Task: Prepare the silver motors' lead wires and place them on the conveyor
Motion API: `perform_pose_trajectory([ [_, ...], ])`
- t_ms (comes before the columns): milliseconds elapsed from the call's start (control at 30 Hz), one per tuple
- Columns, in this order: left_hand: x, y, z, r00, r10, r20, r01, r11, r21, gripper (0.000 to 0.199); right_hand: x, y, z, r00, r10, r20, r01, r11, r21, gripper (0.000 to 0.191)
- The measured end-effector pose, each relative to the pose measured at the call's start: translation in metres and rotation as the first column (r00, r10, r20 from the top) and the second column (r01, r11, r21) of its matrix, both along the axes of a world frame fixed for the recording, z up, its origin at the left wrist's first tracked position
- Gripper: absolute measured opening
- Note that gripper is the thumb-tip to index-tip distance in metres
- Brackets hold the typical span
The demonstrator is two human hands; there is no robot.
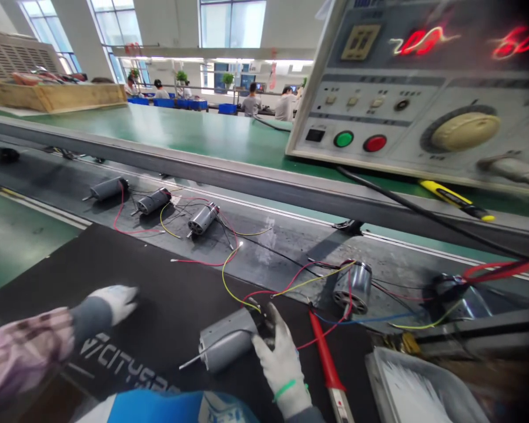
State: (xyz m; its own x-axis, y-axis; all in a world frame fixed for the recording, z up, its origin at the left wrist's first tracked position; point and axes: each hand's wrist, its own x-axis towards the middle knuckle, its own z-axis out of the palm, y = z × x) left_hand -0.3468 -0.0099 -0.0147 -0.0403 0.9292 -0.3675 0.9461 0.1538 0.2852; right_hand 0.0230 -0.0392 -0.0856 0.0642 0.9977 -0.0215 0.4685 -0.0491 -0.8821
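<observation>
My right hand, in a white glove with a green band, is at the wire end of a grey cylindrical motor lying on the black mat. Its thumb and fingers are wrapped round that end, where yellow and red wires come out. A thin shaft points from the motor's other end toward the lower left. My left hand, gloved too and slightly blurred, rests above the mat at the left, away from the motor; how its fingers are bent is smeared.
Several motors with wires, one a silver motor, lie on the grey conveyor. A red-handled tool and a plastic tray are at the right. A tester stands behind; people work far off.
</observation>
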Motion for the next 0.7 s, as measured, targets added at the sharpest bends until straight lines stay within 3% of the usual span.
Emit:
perform_pose_trajectory([
  [67, 0.074, 0.020, 0.003, 0.981, -0.169, 0.096, 0.165, 0.985, 0.053, 0.033, 0.000, -0.001, -0.007, 0.999, -0.042, 0.001, 0.042, 0.999, -0.001, 0.064],
  [100, 0.117, 0.028, 0.003, 0.900, -0.373, 0.225, 0.354, 0.927, 0.121, 0.034, 0.000, -0.002, -0.010, 0.997, -0.071, 0.015, 0.071, 0.997, 0.001, 0.063],
  [133, 0.158, 0.034, 0.002, 0.761, -0.553, 0.340, 0.523, 0.832, 0.183, 0.035, 0.001, -0.005, -0.013, 0.994, -0.101, 0.033, 0.101, 0.995, -0.003, 0.062],
  [167, 0.197, 0.040, 0.001, 0.635, -0.661, 0.400, 0.622, 0.744, 0.243, 0.036, 0.001, -0.007, -0.015, 0.990, -0.129, 0.049, 0.130, 0.991, -0.016, 0.060],
  [200, 0.229, 0.044, 0.000, 0.540, -0.735, 0.410, 0.702, 0.662, 0.263, 0.040, 0.002, -0.010, -0.016, 0.987, -0.150, 0.055, 0.152, 0.988, -0.039, 0.057],
  [233, 0.254, 0.049, -0.001, 0.490, -0.779, 0.391, 0.758, 0.603, 0.249, 0.047, 0.003, -0.013, -0.016, 0.985, -0.166, 0.048, 0.169, 0.983, -0.065, 0.054],
  [267, 0.270, 0.054, -0.003, 0.523, -0.769, 0.368, 0.773, 0.610, 0.176, 0.054, 0.004, -0.015, -0.014, 0.985, -0.171, 0.031, 0.174, 0.981, -0.089, 0.051],
  [333, 0.279, 0.064, -0.009, 0.642, -0.702, 0.309, 0.746, 0.665, -0.038, 0.065, 0.007, -0.018, -0.008, 0.989, -0.145, -0.011, 0.143, 0.983, -0.117, 0.049],
  [433, 0.249, 0.073, -0.024, 0.803, -0.542, 0.247, 0.593, 0.769, -0.239, 0.060, 0.011, -0.021, 0.000, 0.998, -0.063, -0.030, 0.059, 0.992, -0.107, 0.053],
  [567, 0.197, 0.066, -0.038, 0.901, -0.362, 0.237, 0.421, 0.860, -0.287, 0.031, 0.012, -0.013, 0.004, 1.000, -0.005, 0.025, 0.006, 0.997, -0.071, 0.056],
  [700, 0.185, 0.063, -0.035, 0.924, -0.266, 0.274, 0.339, 0.901, -0.269, 0.014, 0.006, 0.015, 0.012, 0.979, 0.132, 0.154, -0.130, 0.991, -0.025, 0.053],
])
